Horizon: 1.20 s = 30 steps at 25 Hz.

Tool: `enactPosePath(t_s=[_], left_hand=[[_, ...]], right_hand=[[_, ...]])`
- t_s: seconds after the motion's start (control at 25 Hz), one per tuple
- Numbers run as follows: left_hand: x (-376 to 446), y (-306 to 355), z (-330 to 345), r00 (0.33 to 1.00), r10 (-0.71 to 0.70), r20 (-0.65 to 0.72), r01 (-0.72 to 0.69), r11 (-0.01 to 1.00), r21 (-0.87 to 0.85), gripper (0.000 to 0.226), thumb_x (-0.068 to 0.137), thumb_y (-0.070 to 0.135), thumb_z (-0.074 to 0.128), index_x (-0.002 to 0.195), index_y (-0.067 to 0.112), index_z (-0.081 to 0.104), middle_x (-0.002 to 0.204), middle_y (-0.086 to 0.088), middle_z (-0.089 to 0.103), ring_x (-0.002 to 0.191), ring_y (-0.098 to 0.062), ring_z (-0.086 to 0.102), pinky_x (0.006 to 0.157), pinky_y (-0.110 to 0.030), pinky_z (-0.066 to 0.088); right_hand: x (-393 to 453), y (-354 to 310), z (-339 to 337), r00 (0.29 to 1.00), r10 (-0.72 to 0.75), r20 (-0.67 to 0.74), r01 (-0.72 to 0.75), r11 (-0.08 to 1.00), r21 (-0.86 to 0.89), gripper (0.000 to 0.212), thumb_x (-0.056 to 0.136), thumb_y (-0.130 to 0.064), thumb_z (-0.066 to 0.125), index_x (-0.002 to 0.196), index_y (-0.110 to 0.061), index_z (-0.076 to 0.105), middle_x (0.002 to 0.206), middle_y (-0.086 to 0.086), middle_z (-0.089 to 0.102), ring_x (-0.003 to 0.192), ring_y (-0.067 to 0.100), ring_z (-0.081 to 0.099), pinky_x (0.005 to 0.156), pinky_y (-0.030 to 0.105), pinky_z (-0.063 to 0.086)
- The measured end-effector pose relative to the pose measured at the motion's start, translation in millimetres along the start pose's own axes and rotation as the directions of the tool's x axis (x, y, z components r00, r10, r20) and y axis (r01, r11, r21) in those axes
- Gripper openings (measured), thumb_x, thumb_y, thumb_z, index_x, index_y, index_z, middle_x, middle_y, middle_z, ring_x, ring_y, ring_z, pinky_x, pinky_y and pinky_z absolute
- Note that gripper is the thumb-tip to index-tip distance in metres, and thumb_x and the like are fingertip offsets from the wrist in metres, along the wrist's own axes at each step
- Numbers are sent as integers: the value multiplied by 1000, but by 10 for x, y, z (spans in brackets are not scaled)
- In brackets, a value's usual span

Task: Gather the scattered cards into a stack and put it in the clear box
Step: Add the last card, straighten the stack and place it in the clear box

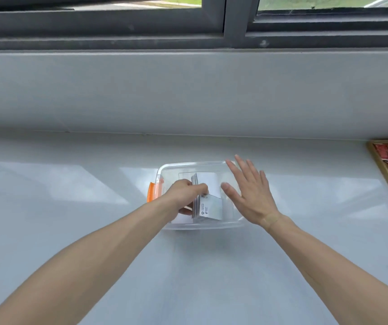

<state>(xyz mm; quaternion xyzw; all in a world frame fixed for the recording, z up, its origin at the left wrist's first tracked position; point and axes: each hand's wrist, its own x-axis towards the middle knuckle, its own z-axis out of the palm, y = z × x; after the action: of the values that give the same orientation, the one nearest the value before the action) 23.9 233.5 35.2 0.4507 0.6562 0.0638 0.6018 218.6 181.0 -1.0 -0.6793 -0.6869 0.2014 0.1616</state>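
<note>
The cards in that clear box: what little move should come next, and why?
Probably the left hand should lay the stack of cards flat and let go: the stack is already inside the clear box but tilted, and the open right hand hovers beside it.

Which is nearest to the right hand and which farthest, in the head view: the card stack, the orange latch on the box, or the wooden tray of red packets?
From the right hand, which hangs open over the clear box:
1. Card stack, just to its left inside the box, gripped by the left hand.
2. Orange latch, on the box's left end.
3. Wooden tray of red packets, at the far right edge.
</note>
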Motion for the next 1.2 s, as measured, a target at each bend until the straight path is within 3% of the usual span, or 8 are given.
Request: enactPosePath(t_s=[0.32,0.44,0.6,0.72,0.84,0.96,1.08,1.2], left_hand=[[428,-107,380,995,-79,61,77,996,43,25,82,31,71,97,16,57,84,-1,65,69,-18,61,72,-33,53],[508,-117,445,992,-77,102,78,997,-8,28,87,27,68,110,11,62,85,-2,65,73,-18,61,86,-39,57],[549,-133,481,990,-76,120,82,995,-51,28,91,23,63,114,8,65,98,-8,72,79,-20,66,85,-37,59],[555,-148,531,1000,17,16,-20,961,274,30,92,34,58,102,6,66,88,-8,66,78,-24,63,76,-36,57],[518,-144,546,990,127,-54,-64,770,635,35,93,43,50,90,10,60,88,-11,67,83,-32,65,65,-33,48],[510,-169,521,984,166,-68,-80,745,663,35,92,45,49,80,12,54,85,-11,67,85,-33,66,65,-32,48],[507,-172,560,998,67,0,-54,820,570,30,88,40,54,71,15,50,63,-4,61,64,-27,62,56,-27,44],[533,-148,617,1000,20,1,-18,863,505,26,86,34,57,90,9,56,71,-7,60,63,-27,61,60,-28,47]], right_hand=[[25,1,30,1000,-1,15,1,1000,16,71,86,-76,17,147,-43,6,161,-14,0,146,11,-9,119,54,3],[30,2,32,1000,1,11,-1,1000,12,71,86,-76,17,147,-43,6,161,-14,1,147,12,-8,118,55,4],[33,13,56,1000,3,0,-3,999,42,69,87,-76,18,147,-45,6,161,-14,2,147,12,-6,118,56,7],[32,15,61,1000,4,-4,-4,1000,28,69,86,-76,17,147,-46,5,161,-14,3,147,12,-5,118,58,6],[32,15,61,1000,10,-6,-10,1000,11,69,86,-77,16,147,-46,4,161,-14,2,147,12,-7,118,58,5],[28,9,62,1000,16,-13,-16,1000,12,68,86,-78,16,146,-48,3,161,-15,2,147,12,-7,118,58,5],[28,10,68,1000,17,-14,-17,1000,16,68,86,-78,17,146,-48,4,160,-15,2,147,12,-7,118,58,5],[30,5,66,1000,19,-13,-19,1000,10,68,86,-77,17,146,-48,4,160,-16,2,147,12,-7,118,57,5]])
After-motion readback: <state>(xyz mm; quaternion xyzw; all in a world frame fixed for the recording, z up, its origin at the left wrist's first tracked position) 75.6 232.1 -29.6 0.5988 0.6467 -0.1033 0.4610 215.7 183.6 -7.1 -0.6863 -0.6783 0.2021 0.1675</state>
